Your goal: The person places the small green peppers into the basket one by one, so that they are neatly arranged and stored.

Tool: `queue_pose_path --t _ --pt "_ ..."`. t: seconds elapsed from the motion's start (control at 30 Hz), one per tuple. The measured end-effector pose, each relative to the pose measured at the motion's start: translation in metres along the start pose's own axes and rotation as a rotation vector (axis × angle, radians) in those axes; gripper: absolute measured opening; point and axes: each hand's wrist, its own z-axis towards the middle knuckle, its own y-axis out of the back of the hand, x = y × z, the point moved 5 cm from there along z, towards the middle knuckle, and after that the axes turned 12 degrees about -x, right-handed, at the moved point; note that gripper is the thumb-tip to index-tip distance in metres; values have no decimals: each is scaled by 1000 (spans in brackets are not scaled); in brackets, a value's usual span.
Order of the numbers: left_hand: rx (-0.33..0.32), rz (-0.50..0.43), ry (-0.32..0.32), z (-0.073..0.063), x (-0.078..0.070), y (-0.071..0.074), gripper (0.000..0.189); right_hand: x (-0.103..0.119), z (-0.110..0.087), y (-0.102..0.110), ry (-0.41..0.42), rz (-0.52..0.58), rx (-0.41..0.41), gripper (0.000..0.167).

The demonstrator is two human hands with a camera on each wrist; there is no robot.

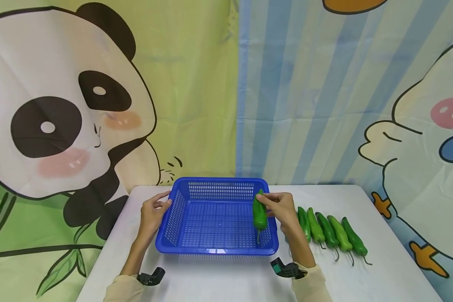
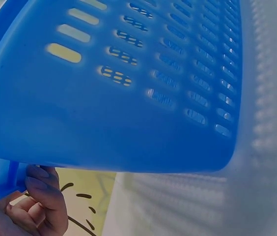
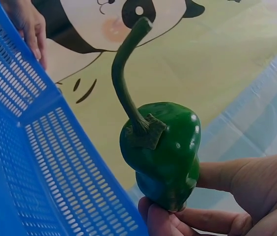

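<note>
Basket [image 1: 217, 251] on table [image 1: 211, 283], peppers [image 1: 326, 231] to its right, curtain [image 1: 196, 105] behind

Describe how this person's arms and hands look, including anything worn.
The left hand and right hand are bare of gloves. The left sleeve and right sleeve are pale beige. Beside them sit a black left device and a black right device, the latter showing a green patch.

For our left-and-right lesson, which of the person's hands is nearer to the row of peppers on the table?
Right: the right hand is just beside the row of peppers; the left hand is across the basket from them.
</note>
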Motion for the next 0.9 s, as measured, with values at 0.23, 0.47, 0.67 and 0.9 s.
queue_pose_path --t 0.23,0.47,0.67,0.9 --pt "2 2 -2 0 -1 0 38 0 -2 -8 14 17 7 45" --pt "-3 4 -5 0 -1 1 38 2 -4 -16 26 38 13 44" --pt "0 -1 1 -1 -1 1 38 2 -8 -22 21 51 25 43" --pt "2 -7 1 -1 -2 1 38 1 -13 -31 24 33 27 40"
